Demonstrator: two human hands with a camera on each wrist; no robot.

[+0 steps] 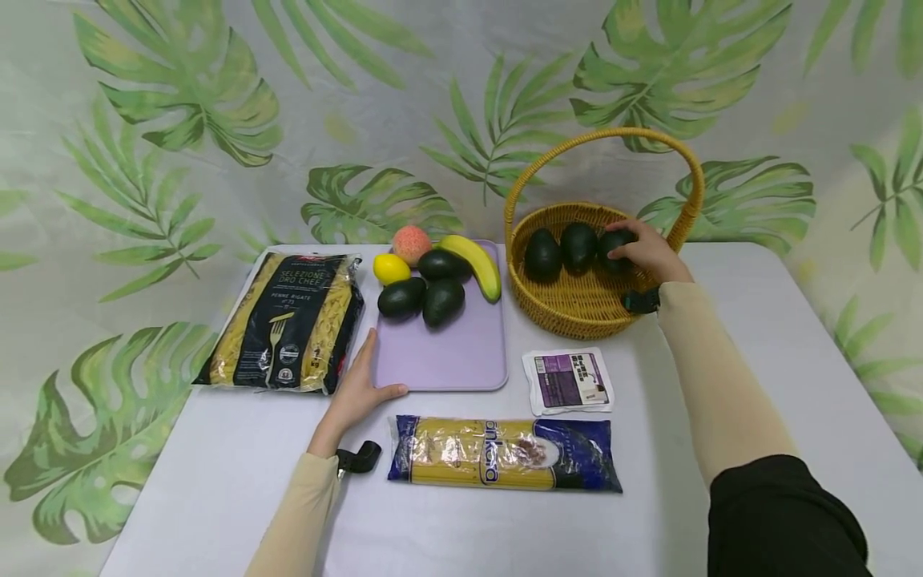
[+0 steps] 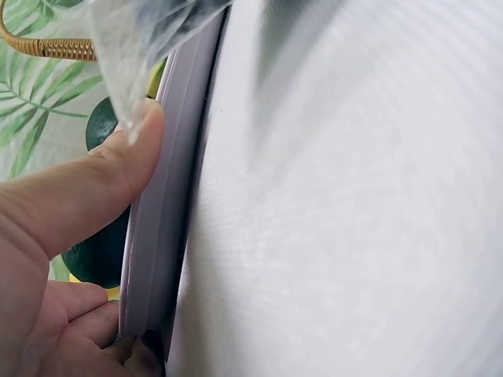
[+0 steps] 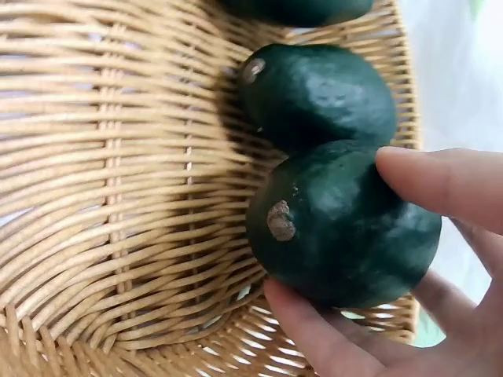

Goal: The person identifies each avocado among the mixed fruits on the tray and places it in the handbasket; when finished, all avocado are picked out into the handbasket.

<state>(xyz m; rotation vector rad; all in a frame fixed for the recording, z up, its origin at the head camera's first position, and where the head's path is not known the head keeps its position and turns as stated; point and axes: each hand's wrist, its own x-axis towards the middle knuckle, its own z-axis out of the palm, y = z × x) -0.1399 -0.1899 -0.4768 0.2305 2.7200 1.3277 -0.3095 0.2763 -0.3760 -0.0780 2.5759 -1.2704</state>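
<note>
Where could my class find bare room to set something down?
Bare: the tray in front of its fruit; the basket floor between its avocados and front rim; the table nearside of the spaghetti pack and right of the right sleeve. Crowded: the tray's back (peach, lemon, banana, avocados); the basket's back (right hand gripping an avocado).

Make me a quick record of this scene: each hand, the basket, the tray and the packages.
Left hand: touches the lilac tray at its near-left corner
Right hand: grips the rightmost avocado in the wicker basket
Basket: two more avocados; handle upright
Tray: three dark avocados, banana; peach and lemon by its far-left corner
Left of tray: penne bag
Nearer than tray: long-pasta pack
Nearer than basket: white-and-purple packet
</note>
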